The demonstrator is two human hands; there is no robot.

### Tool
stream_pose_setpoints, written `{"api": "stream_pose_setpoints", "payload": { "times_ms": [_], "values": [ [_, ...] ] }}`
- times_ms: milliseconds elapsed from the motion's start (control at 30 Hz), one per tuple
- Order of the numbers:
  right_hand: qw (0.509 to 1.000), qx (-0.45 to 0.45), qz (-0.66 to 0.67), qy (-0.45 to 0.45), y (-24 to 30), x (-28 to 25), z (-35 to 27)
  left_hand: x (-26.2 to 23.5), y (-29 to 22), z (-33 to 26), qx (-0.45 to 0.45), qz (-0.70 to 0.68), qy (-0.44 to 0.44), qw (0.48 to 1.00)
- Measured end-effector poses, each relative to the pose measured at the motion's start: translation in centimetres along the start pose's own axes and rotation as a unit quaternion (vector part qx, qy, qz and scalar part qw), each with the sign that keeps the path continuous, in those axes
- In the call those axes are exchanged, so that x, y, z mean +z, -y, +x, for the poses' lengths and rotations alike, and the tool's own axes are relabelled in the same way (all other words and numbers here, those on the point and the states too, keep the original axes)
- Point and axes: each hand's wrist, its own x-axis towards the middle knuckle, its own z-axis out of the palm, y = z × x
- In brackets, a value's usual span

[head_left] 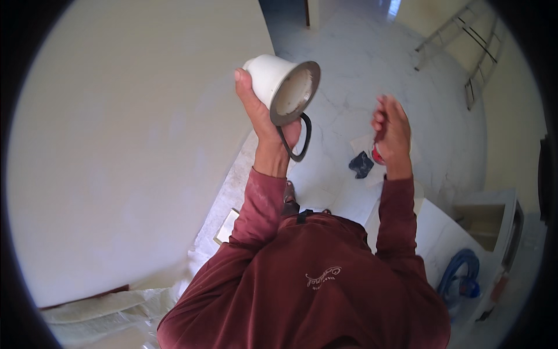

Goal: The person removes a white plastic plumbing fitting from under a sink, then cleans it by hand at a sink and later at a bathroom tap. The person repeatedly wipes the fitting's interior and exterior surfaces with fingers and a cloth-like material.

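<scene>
Holding white cup-shaped piece with flared grey rim (279, 81) in left hand (263, 122), upper middle of frame. Clamping its body between thumb and palm, rest of fingers mostly hidden; probably carrying the weight low in the palm. Tilting it sideways, mouth facing right, likely sparing the rim from finger pressure. Showing a black curved loop (308, 131) under the rim, beside the wrist.

Holding right hand (394, 125) well apart, right of centre, curling fingers inward; not seeing whether pinching anything. Showing a red rounded object (377, 155) beside that wrist, not revealing whether gripped or lying below.

Edges: running left forearm alongside slanting edge of broad cream flat panel (128, 145), left of frame, so probably having less room that way. Having more room over pale marbled floor (343, 64), upper centre. Minding dark crumpled piece (361, 166) right of centre, grey metal ladder (478, 41) upper right, white open-fronted cabinet (482, 221) and blue coiled hose (447, 276) lower right.
</scene>
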Motion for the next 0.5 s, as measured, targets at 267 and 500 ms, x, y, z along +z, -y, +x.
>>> {"api": "stream_pose_setpoints", "payload": {
  "times_ms": [267, 500],
  "values": [
    [0.991, 0.022, -0.121, -0.052, 0.2, -1.5, -6.0, 0.3, -0.9, -1.5, -0.003, -0.044, -0.005, 0.999],
    [0.924, -0.212, -0.300, 0.106, 2.3, 10.0, -4.4, 1.2, 0.2, -1.0, -0.016, 0.008, -0.001, 1.000]
  ]
}}
